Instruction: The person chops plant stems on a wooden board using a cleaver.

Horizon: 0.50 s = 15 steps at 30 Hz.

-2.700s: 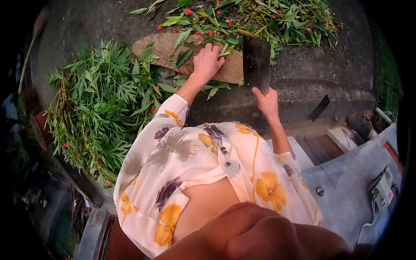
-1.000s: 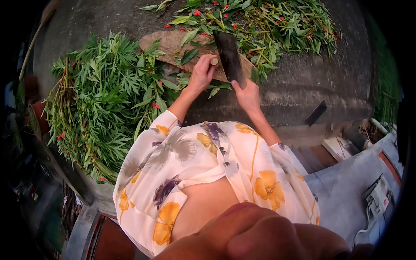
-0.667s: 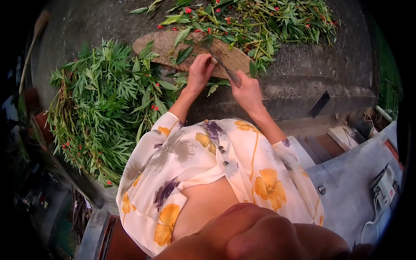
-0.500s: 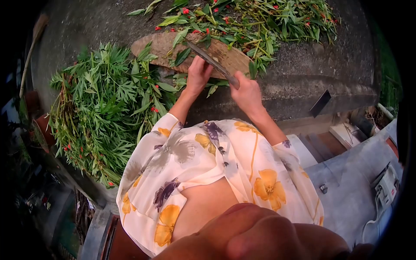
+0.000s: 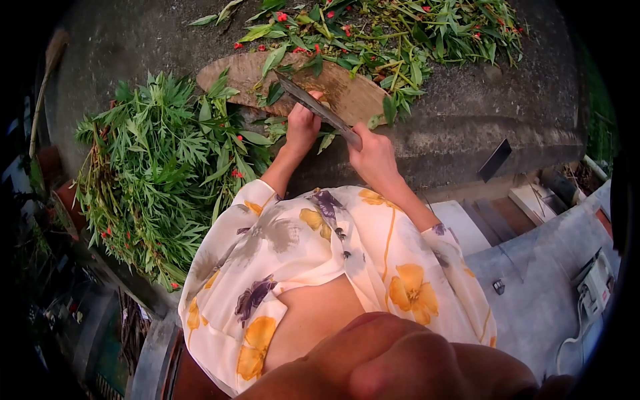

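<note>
My right hand (image 5: 375, 155) is closed around the handle of a knife (image 5: 321, 110), whose dark, narrow-looking blade slants up and left over a wooden board (image 5: 363, 93). Just left of it, at the board's near edge, my left hand (image 5: 303, 128) is curled closed. The blade passes in front of its fingertips, so whatever they hold is hidden. Several loose green leaves (image 5: 274, 60) lie on the board around the blade.
A big heap of leafy stems (image 5: 157, 173) lies left of the board. Beyond it spread more cut stems with red flowers (image 5: 440, 33). A dark flat piece (image 5: 494, 160) sits at the slab's right edge. A broom (image 5: 50, 70) stands far left.
The knife and my right hand have shifted slightly left and down. My left hand has dropped a little, and its fingers now sit more behind the blade.
</note>
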Each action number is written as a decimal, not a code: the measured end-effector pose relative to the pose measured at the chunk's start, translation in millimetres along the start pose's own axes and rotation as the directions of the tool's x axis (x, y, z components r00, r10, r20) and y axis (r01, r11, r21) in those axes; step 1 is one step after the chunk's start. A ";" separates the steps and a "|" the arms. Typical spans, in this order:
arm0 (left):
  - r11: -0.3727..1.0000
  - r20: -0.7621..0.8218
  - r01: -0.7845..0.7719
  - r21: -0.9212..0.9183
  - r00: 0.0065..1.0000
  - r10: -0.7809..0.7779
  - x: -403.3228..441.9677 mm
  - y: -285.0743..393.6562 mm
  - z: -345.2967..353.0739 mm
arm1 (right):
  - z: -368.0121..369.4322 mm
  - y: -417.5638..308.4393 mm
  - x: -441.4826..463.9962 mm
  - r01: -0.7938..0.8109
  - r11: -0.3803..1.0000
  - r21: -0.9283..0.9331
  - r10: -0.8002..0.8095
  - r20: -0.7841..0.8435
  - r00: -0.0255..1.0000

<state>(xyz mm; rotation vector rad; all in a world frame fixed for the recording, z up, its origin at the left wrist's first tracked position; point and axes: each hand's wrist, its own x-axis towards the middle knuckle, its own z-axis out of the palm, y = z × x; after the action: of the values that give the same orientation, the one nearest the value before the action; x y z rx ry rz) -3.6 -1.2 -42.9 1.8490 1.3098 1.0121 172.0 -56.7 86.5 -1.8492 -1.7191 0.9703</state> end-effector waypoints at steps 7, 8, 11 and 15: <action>1.000 -0.016 0.006 -0.026 1.000 -0.007 -1.7 0.8 0.5 | 1.4 1.2 1.0 -0.038 0.999 -0.035 0.039 0.019 0.999; 1.000 -0.027 -0.017 -0.018 0.999 0.017 -1.7 -0.9 1.8 | 3.0 4.0 2.2 -0.044 0.998 -0.055 0.045 0.018 0.999; 0.999 0.044 0.039 -0.020 0.998 -0.038 -2.0 -4.7 -0.8 | 0.9 4.1 5.8 -0.064 0.997 -0.043 0.064 0.021 0.998; 1.000 0.019 0.010 -0.010 1.000 -0.010 -2.7 12.4 -11.4 | -7.2 -6.3 0.4 -0.066 0.998 -0.022 0.067 0.038 0.997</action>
<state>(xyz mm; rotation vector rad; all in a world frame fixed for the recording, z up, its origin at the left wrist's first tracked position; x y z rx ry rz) -8.4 -6.6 -27.4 1.8384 1.2999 0.9916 173.0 -54.4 95.7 -1.9236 -1.7058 1.0242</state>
